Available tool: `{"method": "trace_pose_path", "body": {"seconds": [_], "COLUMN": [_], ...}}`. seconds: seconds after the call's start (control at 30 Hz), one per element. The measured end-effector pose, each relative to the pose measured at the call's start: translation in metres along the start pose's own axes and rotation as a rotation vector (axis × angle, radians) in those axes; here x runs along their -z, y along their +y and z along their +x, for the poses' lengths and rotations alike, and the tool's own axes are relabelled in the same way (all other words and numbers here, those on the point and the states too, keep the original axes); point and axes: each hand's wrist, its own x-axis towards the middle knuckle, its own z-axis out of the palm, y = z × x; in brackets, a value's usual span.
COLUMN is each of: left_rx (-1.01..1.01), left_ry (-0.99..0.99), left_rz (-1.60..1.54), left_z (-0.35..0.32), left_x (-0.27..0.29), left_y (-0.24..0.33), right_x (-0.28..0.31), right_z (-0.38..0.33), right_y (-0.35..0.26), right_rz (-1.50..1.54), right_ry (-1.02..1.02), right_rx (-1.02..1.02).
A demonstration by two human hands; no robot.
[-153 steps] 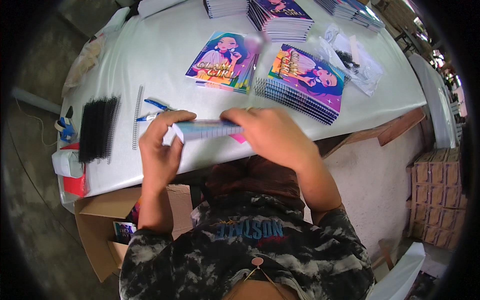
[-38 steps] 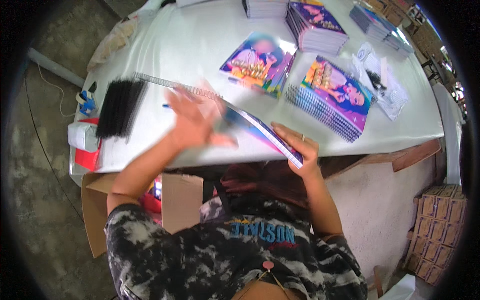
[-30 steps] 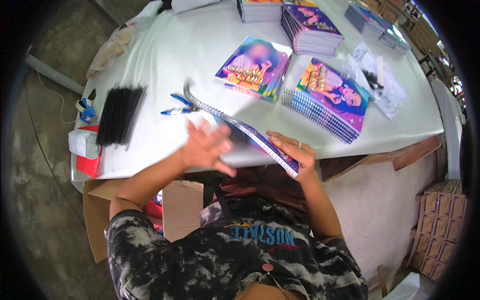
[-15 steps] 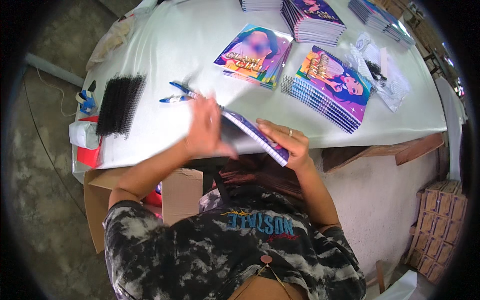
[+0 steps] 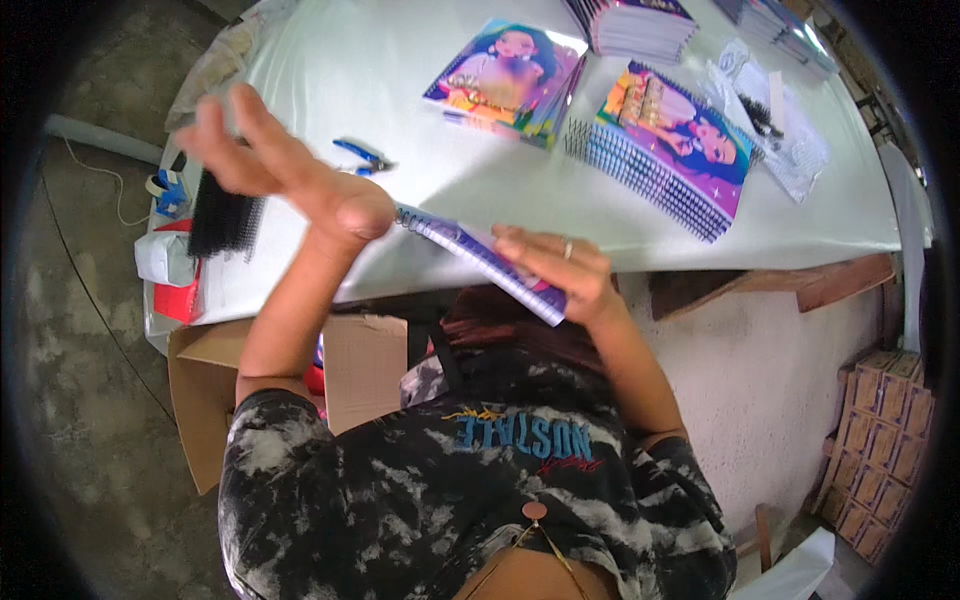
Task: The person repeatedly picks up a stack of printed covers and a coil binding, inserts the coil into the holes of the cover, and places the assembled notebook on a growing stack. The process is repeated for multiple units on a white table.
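My right hand (image 5: 556, 268) grips a spiral-bound notebook (image 5: 478, 255) with a purple cover, held tilted over the near edge of the white table (image 5: 330, 80). Its wire spine points up and to the left. My left hand (image 5: 285, 170) is raised above the table with fingers spread and holds nothing; its heel is close to the notebook's wire end. Blue-handled pliers (image 5: 362, 157) lie on the table just past that hand.
A bundle of black binding coils (image 5: 222, 215) lies at the table's left edge by a red and white box (image 5: 168, 272). Colourful notebooks lie in a stack (image 5: 510, 85) and a fanned row (image 5: 668, 150); more stacks stand behind. An open cardboard box (image 5: 205, 375) sits below.
My left hand has lifted off the notebook and swung up and left, fingers spread. My right hand keeps the notebook, which now sits lower and nearer the table edge.
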Motion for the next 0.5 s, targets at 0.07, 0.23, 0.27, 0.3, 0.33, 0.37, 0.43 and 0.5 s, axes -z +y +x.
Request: {"method": "trace_pose_path", "body": {"seconds": [0.07, 0.23, 0.27, 0.3, 0.33, 0.37, 0.43, 0.5], "left_rx": [0.146, -0.216, -0.163, -0.131, -0.098, -0.065, -0.06, -0.006], "left_ry": [0.036, 0.218, 0.348, 0.257, 0.186, 0.115, 0.094, 0.224], "left_rz": [0.068, 0.145, 0.233, 0.169, 0.111, 0.052, -0.105, -0.02], "left_z": [0.012, -0.009, -0.002, 0.0, 0.004, 0.008, -0.002, 0.037], "left_x": [-0.007, -0.017, -0.02, -0.017, -0.018, -0.018, -0.019, -0.004], "left_y": [-0.011, 0.001, -0.005, -0.001, 0.002, 0.007, 0.026, 0.005], "right_x": [-0.004, -0.004, -0.003, -0.007, -0.007, -0.003, 0.004, 0.006], "right_z": [-0.002, -0.004, 0.003, -0.002, 0.003, 0.004, 0.0, 0.002], "right_y": [0.001, 0.008, 0.011, 0.01, 0.0, 0.003, 0.012, 0.015], "right_rz": [-0.034, 0.0, 0.022, 0.057, -0.003, -0.009, -0.033, -0.018], "right_ry": [0.056, 0.054, 0.043, 0.024, 0.023, 0.044, 0.096, 0.064], "right_rx": [-0.063, -0.061, -0.028, 0.017, -0.032, -0.08, -0.102, -0.212]}}
